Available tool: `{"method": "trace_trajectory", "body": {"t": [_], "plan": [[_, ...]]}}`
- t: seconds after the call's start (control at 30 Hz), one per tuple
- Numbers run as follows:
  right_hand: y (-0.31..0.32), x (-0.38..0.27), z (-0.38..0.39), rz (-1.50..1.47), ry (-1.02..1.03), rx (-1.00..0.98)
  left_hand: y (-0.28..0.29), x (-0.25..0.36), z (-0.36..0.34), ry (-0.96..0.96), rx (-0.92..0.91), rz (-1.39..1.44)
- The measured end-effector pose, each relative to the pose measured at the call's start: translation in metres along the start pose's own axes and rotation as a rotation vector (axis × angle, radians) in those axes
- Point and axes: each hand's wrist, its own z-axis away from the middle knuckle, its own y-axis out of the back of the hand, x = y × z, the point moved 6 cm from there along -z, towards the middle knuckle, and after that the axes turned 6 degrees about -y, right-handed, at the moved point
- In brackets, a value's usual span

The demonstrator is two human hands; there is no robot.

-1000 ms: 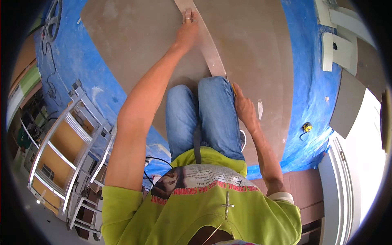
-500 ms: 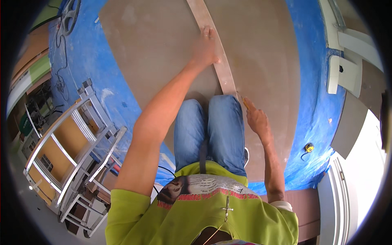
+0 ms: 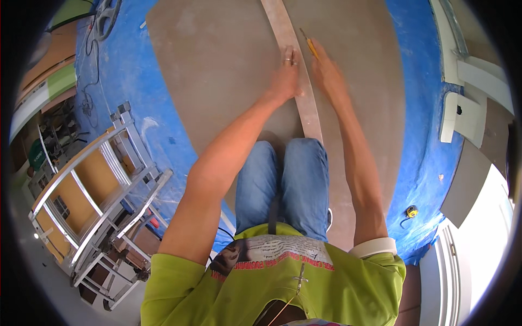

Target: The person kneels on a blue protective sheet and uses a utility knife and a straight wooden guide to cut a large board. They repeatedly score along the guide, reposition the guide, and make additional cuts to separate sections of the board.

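A long, flat, light-brown strip (image 3: 311, 117) lies lengthwise over a large brownish-grey sheet (image 3: 217, 60), running from my knees to the far edge. My left hand (image 3: 285, 79) holds the strip down, fingertips and thumb pressing on it. Just right of the strip, my right hand (image 3: 328, 70) is closed round the yellow handle of a utility knife (image 3: 312, 49). Its thin blade points away from me, a small gap from the strip's right edge. Whether the blade touches the sheet I cannot tell.
Blue plastic sheeting (image 3: 429, 146) surrounds the sheet. On it at right lies a yellow-and-black tape measure (image 3: 411, 211). A metal folding ladder (image 3: 81, 190) is at left, and a dark cable (image 3: 87, 103) trails behind it. White cut panels (image 3: 462, 117) stand at right.
My right hand has moved far forward with the utility knife, from beside my knee to beyond my left hand. My left hand still presses on the strip. The whole view has shifted slightly.
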Motion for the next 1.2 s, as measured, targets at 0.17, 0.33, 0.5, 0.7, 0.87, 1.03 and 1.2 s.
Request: {"method": "trace_trajectory", "body": {"t": [0.17, 0.33, 0.5, 0.7, 0.87, 1.03, 1.2], "plan": [[-0.014, -0.015, -0.029, 0.045, 0.059, 0.051, 0.002, 0.001, 0.002, -0.032, 0.017, 0.008], [-0.016, -0.026, -0.038, 0.056, 0.051, 0.025, 0.002, -0.003, 0.004, -0.035, 0.026, 0.063], [-0.021, -0.027, -0.041, 0.073, 0.034, 0.03, 0.002, -0.002, 0.005, -0.051, 0.026, 0.046], [-0.027, -0.027, -0.05, 0.086, -0.005, -0.001, -0.007, -0.007, 0.0, -0.09, 0.068, 0.074], [-0.024, -0.02, -0.029, 0.179, 0.105, 0.069, -0.007, -0.006, 0.0, -0.07, 0.01, 0.064], [-0.026, 0.004, 0.01, 0.127, 0.007, -0.017, 0.002, 0.003, 0.003, -0.028, 0.117, -0.006], [-0.03, 0.029, 0.065, 0.16, 0.006, -0.009, 0.002, 0.0, 0.003, -0.031, 0.074, -0.024]]}}
